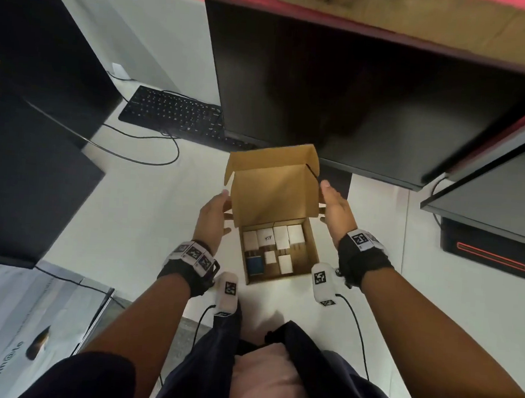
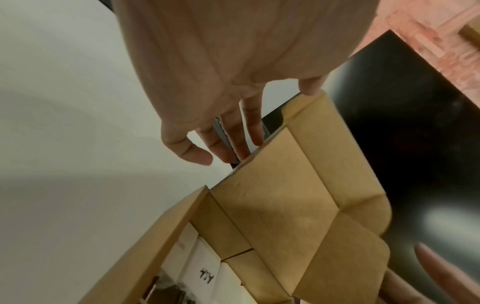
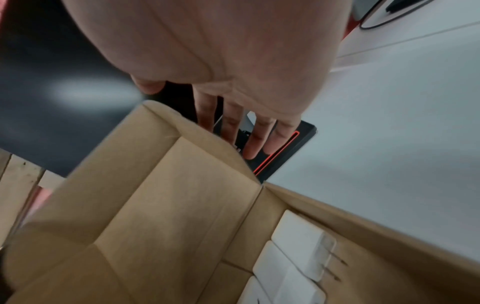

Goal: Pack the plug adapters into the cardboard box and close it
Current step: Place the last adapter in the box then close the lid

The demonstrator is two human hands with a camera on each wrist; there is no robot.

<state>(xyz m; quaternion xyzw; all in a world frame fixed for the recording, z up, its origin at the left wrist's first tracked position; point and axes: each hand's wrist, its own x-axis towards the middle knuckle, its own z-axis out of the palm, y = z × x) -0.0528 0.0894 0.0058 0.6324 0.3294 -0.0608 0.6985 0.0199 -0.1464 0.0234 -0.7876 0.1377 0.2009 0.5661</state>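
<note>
The cardboard box (image 1: 313, 249) sits on the white desk with its lid (image 1: 274, 190) raised and leaning toward me. Several white plug adapters (image 1: 282, 236) and a blue one (image 1: 254, 265) lie inside. My left hand (image 1: 215, 214) is at the lid's left edge and my right hand (image 1: 335, 207) at its right edge. In the left wrist view, the left hand (image 2: 233, 133) has straight fingers behind the lid (image 2: 285, 195), above an adapter (image 2: 205, 265). In the right wrist view, the right hand (image 3: 246, 127) reaches straight-fingered behind the lid (image 3: 168, 195), near the adapters (image 3: 301, 242).
A large dark monitor (image 1: 355, 90) stands right behind the box. A black keyboard (image 1: 174, 112) and a looping cable (image 1: 140, 156) lie at the back left. Another monitor (image 1: 30, 74) is at the far left. A black stand base with a red line (image 1: 487, 258) is at the right.
</note>
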